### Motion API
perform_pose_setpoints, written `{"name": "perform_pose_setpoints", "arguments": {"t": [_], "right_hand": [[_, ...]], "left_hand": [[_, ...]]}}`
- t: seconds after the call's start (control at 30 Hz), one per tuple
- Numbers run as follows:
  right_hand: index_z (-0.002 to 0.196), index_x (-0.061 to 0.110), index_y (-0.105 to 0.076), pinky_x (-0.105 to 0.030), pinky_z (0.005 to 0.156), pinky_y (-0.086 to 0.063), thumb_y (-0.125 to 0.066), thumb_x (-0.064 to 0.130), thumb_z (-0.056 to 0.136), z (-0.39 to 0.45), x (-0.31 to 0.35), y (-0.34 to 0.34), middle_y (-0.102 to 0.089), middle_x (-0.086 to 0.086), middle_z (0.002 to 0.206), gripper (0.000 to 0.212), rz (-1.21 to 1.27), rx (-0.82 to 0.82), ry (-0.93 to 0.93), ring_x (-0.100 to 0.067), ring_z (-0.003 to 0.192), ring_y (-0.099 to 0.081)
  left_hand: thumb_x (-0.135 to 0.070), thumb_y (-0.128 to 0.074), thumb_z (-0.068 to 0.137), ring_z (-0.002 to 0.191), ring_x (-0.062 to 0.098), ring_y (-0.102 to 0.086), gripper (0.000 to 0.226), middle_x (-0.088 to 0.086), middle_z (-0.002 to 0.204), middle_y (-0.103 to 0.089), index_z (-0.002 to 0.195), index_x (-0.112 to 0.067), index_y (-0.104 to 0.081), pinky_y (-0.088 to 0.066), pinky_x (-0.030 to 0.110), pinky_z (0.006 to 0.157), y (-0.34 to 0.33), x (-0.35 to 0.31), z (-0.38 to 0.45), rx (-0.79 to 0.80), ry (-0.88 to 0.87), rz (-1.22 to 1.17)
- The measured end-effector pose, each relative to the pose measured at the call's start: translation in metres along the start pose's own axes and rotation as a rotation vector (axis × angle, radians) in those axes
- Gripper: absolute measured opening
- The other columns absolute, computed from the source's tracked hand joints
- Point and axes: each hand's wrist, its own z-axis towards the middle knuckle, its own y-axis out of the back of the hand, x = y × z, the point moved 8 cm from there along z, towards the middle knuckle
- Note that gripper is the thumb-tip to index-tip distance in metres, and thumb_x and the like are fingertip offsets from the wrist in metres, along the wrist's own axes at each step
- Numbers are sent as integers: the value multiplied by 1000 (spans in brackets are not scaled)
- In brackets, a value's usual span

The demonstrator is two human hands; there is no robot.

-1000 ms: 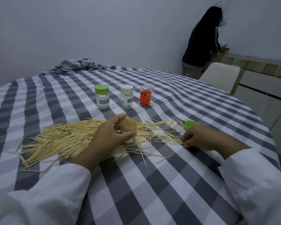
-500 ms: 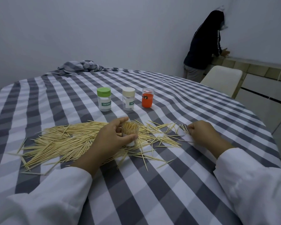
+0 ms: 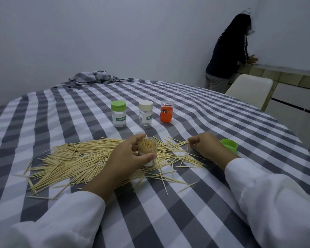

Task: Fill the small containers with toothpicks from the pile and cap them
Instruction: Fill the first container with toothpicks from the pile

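table [image 3: 195, 203], large, draped in grey-and-white checked cloth, cloth bunched at the far edge. person in dark hooded top [image 3: 229, 49], standing at the far right corner, leaning on a ledge by the wall. white chair [image 3: 250, 89], just behind the table's far right edge. pile of toothpicks [image 3: 75, 163], spread across the cloth at centre left, loose sticks straggling to the right. left hand [image 3: 127, 158], white sleeve, grasping open container [image 3: 148, 152], thumb on the near side and fingers curled round the far side; container upright amid the pile, uncapped, packed with toothpicks standing on end. right hand [image 3: 207, 147], white sleeve, fingertips pinched on a few toothpicks at the right fringe of the pile, knuckles low over the cloth. green-capped container [image 3: 118, 113], upright, labelled "toothpick", behind the pile. cream-capped container [image 3: 145, 112], upright, just right of the green-capped one. orange container [image 3: 166, 111], upright, clear cap, rightmost of the row of three. loose green cap [image 3: 229, 144], lying open side up on the cloth just right of the right hand.
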Motion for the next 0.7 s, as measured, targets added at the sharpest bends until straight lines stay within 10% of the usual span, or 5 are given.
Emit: {"name": "perform_pose_setpoints", "arguments": {"t": [0.2,0.43,0.7], "right_hand": [[123,12,-61,-23,89,-45,-41,2,96,7,7,11,-60,-6,126,35,127,-54,71,-18,110,-57],[112,12,-59,-35,86,-45,-44,55,91,20,22,-24,-56,-11,116,50,-190,86,92,-24,105,-51],[124,15,-62,-22,82,-42,-48,29,97,-7,55,-31,-62,-1,124,33,-100,272,252,-13,99,-56]], "left_hand": [[-31,-79,74,98,3,-53,71,-13,109,-54,137,-29,-47,-41,4,62,0,-2,0,2,-5,4],[-31,-79,73,99,2,-55,71,-13,107,-56,137,-29,-47,-42,5,68,0,-1,0,1,-6,-2],[-33,-80,72,104,7,-57,72,-11,111,-57,136,-30,-48,-42,7,72,0,1,1,4,-8,1]]}}
